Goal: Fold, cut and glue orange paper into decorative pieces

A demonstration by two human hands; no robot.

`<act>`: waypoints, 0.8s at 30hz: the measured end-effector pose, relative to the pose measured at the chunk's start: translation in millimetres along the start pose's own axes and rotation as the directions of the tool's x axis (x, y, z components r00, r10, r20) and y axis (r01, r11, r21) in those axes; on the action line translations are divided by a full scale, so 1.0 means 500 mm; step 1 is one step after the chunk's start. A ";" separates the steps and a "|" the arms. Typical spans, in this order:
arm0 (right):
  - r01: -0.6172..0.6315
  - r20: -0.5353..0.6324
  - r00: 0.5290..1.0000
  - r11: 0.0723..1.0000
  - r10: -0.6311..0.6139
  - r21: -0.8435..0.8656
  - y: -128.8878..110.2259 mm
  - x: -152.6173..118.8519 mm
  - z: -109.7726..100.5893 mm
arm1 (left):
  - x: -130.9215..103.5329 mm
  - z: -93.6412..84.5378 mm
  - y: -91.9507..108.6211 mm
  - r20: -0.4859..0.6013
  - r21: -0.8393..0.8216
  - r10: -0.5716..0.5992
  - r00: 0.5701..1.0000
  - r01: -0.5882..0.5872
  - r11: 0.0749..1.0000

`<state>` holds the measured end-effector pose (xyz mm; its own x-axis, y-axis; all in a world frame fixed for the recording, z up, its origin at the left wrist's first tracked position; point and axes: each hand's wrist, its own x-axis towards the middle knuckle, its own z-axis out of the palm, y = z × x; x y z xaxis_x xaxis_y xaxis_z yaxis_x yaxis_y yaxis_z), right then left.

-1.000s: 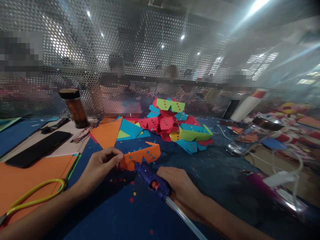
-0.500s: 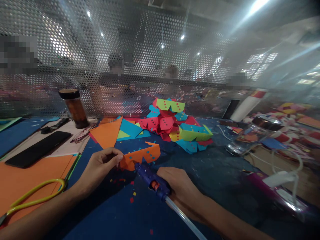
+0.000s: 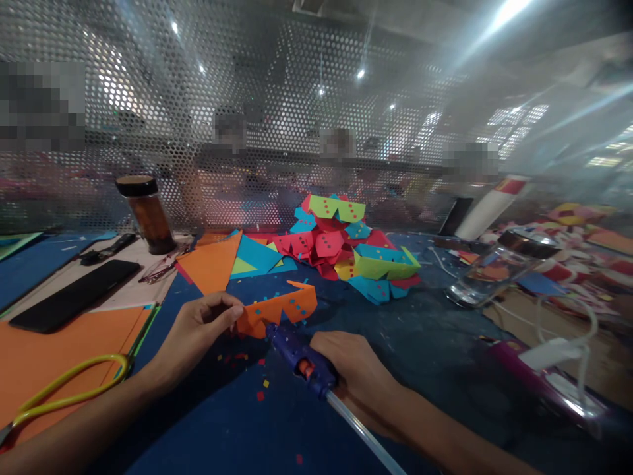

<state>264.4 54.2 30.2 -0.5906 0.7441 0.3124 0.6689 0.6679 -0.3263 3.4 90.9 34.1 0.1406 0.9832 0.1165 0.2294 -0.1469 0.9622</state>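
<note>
Orange paper mask (image 3: 274, 307) stands on its lower edge on the blue tabletop (image 3: 198, 422), between the two hands. Small blue squares dot its front, a V-shaped notch cuts its lower edge, and its right end bends back into a narrow band. Left hand (image 3: 200, 323) pinches the mask's left end between thumb and curled fingers. Right hand (image 3: 353, 363) is wrapped around a purple-blue glue gun (image 3: 291, 349), its nozzle at the mask's lower edge; whether they touch, I cannot tell. Clear glue stick (image 3: 363, 432) runs out of the gun's back.

Paper bits (image 3: 260, 396) lie scattered nearby. At left, yellow-handled scissors (image 3: 101, 359) rest on orange sheets (image 3: 74, 340). Farther right stands a clear bottle (image 3: 482, 270) with a shiny metallic lid; orange shows through its wall, its contents unclear. Beyond the mask sits a pile of coloured masks (image 3: 329, 244). At far left, a black-lidded jar (image 3: 152, 218) holds something dark brown, before a perforated screen (image 3: 277, 112).
</note>
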 end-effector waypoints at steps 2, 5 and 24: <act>0.004 -0.010 1.000 1.000 -0.004 0.002 0.003 -0.001 0.003 | 0.000 0.000 0.000 0.000 -0.004 0.000 1.000 0.000 1.000; 0.011 -0.023 1.000 1.000 -0.011 0.002 0.007 -0.002 0.007 | 0.001 0.000 0.000 -0.007 -0.008 0.000 1.000 0.000 1.000; 0.011 -0.065 0.998 0.997 -0.006 0.078 0.021 -0.012 0.017 | 0.003 -0.003 -0.006 -0.023 -0.032 0.016 1.000 -0.016 0.999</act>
<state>271.1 56.8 17.4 -0.5640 0.7371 0.3722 0.6250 0.6757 -0.3909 1.4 93.0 31.7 0.1223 0.9830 0.1371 0.1963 -0.1594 0.9675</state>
